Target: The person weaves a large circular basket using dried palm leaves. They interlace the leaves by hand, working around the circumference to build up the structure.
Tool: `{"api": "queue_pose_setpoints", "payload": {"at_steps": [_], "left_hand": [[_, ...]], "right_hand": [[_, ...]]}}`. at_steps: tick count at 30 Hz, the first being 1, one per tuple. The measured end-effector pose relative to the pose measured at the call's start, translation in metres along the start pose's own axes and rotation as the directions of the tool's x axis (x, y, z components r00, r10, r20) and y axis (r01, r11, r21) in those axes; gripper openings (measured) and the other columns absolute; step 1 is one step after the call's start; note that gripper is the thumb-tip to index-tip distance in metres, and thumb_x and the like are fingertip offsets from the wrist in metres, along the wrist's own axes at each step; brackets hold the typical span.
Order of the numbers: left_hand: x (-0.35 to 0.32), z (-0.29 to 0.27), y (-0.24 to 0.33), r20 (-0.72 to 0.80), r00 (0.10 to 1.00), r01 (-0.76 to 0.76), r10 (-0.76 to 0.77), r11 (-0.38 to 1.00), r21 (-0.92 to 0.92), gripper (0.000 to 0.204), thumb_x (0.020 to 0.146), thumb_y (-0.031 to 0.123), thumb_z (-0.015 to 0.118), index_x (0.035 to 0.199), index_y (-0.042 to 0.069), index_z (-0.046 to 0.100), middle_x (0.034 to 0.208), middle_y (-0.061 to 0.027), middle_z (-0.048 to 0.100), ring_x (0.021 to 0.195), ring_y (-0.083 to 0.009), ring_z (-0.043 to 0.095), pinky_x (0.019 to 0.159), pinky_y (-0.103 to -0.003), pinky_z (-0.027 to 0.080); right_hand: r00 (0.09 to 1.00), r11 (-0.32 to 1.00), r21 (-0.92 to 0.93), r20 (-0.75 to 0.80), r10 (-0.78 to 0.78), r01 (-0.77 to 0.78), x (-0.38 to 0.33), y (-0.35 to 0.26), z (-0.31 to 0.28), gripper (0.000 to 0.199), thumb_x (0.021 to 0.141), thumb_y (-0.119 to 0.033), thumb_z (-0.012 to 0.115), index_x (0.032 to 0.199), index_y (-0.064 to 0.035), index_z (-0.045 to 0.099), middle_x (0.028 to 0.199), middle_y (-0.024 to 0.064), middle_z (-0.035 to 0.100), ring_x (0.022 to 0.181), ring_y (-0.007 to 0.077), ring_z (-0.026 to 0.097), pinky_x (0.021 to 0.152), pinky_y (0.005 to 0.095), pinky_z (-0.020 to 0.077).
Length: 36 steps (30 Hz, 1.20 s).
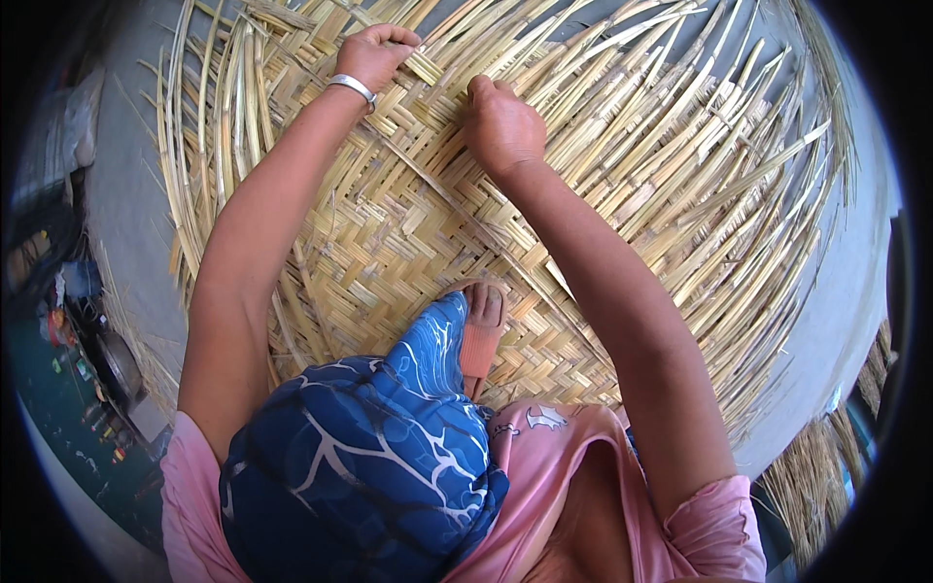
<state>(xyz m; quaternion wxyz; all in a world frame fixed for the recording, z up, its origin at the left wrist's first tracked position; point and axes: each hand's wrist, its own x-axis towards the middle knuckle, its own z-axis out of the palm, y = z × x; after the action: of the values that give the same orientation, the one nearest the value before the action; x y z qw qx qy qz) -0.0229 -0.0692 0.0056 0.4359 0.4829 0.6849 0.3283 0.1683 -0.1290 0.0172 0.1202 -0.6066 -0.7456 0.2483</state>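
A large woven mat of split reed strips [389,233] lies on the floor in front of me, patterned in a tight zigzag. Long loose strips [680,175] fan out from its right and far edges. Near the far side, my left hand [374,58], with a silver bangle at the wrist, pinches at a short bundle of strips [421,68]. My right hand [503,126] is curled into a fist on the weave a little to the right, its fingertips mostly hidden behind the knuckles. It seems to grip a strip.
My sandalled foot [478,335] rests on the mat. More loose strips [219,117] curve up along the left edge. Grey floor [136,194] surrounds the mat. At the far left lie a metal pan [119,364] and small cluttered items. A bundle of dry stalks [812,476] sits at lower right.
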Motion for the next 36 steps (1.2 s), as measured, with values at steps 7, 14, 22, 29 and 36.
{"api": "queue_pose_setpoints", "payload": {"at_steps": [7,14,22,29,36], "left_hand": [[0.041,0.018,0.011,0.133,0.989,-0.041,0.066,0.983,-0.181,0.015,0.083,0.002,0.059,0.094,0.008,0.067,0.079,-0.0012,0.065,0.063,-0.0085,0.059,0.053,-0.021,0.048],[0.051,0.042,0.019,0.399,0.899,-0.048,0.179,0.947,-0.317,0.016,0.083,0.01,0.064,0.097,0.005,0.058,0.074,-0.0012,0.059,0.056,-0.0075,0.053,0.048,-0.023,0.044],[0.031,0.047,0.037,0.393,0.915,-0.194,0.095,0.956,0.222,0.042,0.074,0.027,0.075,0.101,0.0,0.056,0.073,-0.0059,0.061,0.06,-0.0129,0.056,0.054,-0.029,0.048],[0.045,0.062,0.052,0.513,0.858,-0.429,0.035,0.598,0.677,0.041,0.062,0.031,0.078,0.09,0.003,0.069,0.086,-0.0161,0.069,0.079,-0.027,0.067,0.07,-0.036,0.053],[0.031,0.037,0.036,0.62,0.78,0.042,-0.08,0.996,0.075,0.02,0.08,0.015,0.072,0.097,0.007,0.067,0.087,-0.0002,0.067,0.077,-0.0063,0.061,0.067,-0.022,0.05]], "right_hand": [[0.962,0.947,0.207,0.168,0.214,-0.247,0.01,0.004,-0.013,0.029,0.081,-0.031,0.064,0.098,-0.0075,0.066,0.098,0.0152,0.067,0.095,0.0313,0.063,0.083,0.0418,0.0485],[0.954,0.881,0.368,0.087,0.287,-0.298,0.006,0.009,-0.011,0.028,0.081,-0.031,0.061,0.095,-0.0079,0.068,0.084,0.0123,0.069,0.081,0.0269,0.066,0.077,0.038,0.0501],[0.904,0.742,0.531,0.128,0.408,-0.409,0.005,0.012,-0.014,0.03,0.078,-0.027,0.062,0.093,-0.002,0.068,0.083,0.0154,0.069,0.079,0.0264,0.067,0.077,0.0368,0.0507],[0.916,0.635,0.692,0.097,0.388,-0.343,-0.012,0.008,-0.021,0.026,0.078,-0.021,0.06,0.088,0.0024,0.065,0.078,0.015,0.067,0.073,0.0234,0.065,0.074,0.0345,0.0512],[0.869,0.501,0.756,0.178,0.462,-0.421,-0.009,0.009,-0.016,0.028,0.079,-0.02,0.058,0.097,0.0016,0.061,0.078,0.0146,0.067,0.073,0.0227,0.065,0.072,0.0352,0.0516]]}}
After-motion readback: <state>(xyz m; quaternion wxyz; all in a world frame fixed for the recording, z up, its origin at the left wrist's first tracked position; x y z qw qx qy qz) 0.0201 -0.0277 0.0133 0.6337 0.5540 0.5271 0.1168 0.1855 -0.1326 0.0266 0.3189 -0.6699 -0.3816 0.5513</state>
